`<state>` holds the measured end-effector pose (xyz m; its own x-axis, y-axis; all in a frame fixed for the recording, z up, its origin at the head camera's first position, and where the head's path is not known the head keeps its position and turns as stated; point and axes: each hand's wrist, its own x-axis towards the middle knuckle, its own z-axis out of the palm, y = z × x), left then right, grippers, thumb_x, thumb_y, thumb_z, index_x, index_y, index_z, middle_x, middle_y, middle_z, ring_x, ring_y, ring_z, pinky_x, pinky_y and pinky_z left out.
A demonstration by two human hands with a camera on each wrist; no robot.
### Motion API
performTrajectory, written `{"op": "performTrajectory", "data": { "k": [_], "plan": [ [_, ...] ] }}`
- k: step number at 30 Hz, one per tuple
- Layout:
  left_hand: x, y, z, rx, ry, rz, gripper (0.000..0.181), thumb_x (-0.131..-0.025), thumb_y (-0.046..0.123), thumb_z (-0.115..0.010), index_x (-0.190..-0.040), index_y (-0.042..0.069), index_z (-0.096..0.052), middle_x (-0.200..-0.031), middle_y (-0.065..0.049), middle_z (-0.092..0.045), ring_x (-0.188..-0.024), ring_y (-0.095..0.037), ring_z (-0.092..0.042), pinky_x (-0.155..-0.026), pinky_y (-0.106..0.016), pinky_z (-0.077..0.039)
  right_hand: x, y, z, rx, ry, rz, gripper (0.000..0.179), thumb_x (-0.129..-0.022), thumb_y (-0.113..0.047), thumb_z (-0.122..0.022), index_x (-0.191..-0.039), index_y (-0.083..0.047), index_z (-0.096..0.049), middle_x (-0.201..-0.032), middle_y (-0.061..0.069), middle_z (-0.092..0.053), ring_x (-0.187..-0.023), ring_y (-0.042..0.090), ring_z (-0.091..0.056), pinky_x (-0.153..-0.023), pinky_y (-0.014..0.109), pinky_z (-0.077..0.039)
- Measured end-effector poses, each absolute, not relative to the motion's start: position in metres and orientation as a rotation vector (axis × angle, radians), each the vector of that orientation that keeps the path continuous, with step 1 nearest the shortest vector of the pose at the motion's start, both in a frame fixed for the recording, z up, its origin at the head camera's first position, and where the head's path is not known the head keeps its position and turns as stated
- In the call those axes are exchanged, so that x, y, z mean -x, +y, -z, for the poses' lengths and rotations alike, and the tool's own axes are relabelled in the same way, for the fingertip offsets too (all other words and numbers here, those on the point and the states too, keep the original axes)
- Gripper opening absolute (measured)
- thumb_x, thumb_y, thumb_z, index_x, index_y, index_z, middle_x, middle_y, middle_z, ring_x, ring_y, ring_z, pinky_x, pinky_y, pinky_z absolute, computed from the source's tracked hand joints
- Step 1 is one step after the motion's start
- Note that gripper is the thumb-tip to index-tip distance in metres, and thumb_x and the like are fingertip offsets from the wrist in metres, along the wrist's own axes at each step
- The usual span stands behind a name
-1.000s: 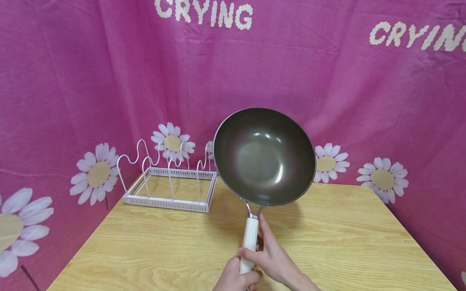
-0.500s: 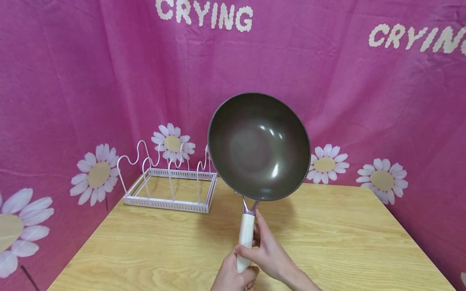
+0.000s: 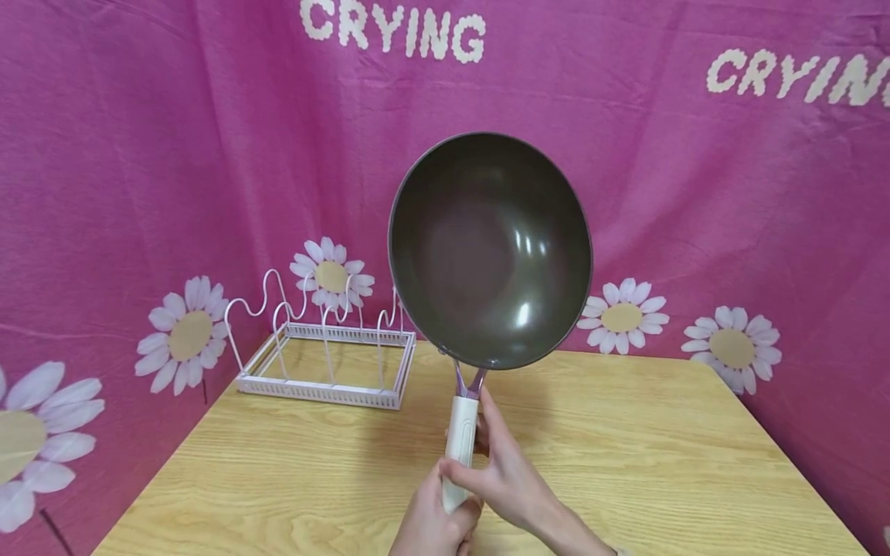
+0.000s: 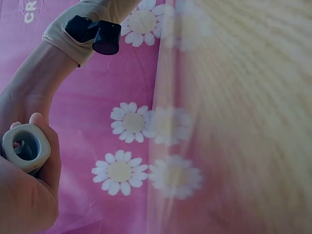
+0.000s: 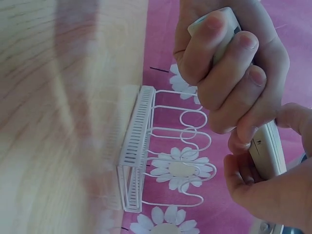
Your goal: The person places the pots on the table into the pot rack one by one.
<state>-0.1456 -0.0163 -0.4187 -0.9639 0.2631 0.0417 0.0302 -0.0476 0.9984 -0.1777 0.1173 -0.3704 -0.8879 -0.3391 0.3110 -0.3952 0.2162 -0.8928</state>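
Observation:
A deep wok (image 3: 490, 251) with a dark, shiny inside is held up over the table, its inner face turned toward me. Its white handle (image 3: 460, 436) points down at me. My left hand (image 3: 433, 516) grips the lower end of that handle; in the right wrist view the left hand's fingers (image 5: 236, 80) wrap round it. Higher on the handle, my right hand (image 3: 514, 483) holds it from the right side, thumb across the front and index finger up toward the metal fork. The hollow handle end (image 4: 27, 148) shows in the left wrist view.
A white wire pan rack (image 3: 320, 395) stands on the wooden table (image 3: 660, 455) at the back left, left of the wok. Behind and beside the table hangs a pink cloth (image 3: 660, 193) printed with daisies and lettering.
The wok has risen and shifted slightly left, and its face has tipped more upright toward me. Both hands keep their hold and have moved a little left with the handle.

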Motion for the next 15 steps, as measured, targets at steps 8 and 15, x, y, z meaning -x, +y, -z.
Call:
{"op": "performTrajectory", "data": {
  "k": [8, 15],
  "plan": [
    [0.153, -0.021, 0.413, -0.366, 2.164, -2.090, 0.057, -0.085, 0.002, -0.057, -0.140, 0.004, -0.042, -0.063, -0.001, -0.048, -0.038, -0.008, -0.045, -0.037, -0.022, -0.040, 0.181, 0.109, 0.363, -0.736, -2.364, -1.799, 0.106, -0.085, -0.009, -0.075, -0.160, -0.012, -0.001, -0.122, 0.018, -0.065, -0.104, 0.028, -0.063, -0.091, 0.025, -0.049],
    [0.156, -0.025, 0.409, -0.330, 2.237, -2.062, 0.053, -0.087, 0.003, -0.058, -0.138, 0.007, -0.044, -0.063, -0.002, -0.048, -0.040, -0.009, -0.046, -0.037, -0.023, -0.040, 0.183, 0.102, 0.357, -0.732, -2.365, -1.780, 0.107, -0.083, -0.004, -0.073, -0.160, -0.015, 0.000, -0.121, 0.016, -0.065, -0.105, 0.026, -0.063, -0.092, 0.026, -0.049]
  ]
}}
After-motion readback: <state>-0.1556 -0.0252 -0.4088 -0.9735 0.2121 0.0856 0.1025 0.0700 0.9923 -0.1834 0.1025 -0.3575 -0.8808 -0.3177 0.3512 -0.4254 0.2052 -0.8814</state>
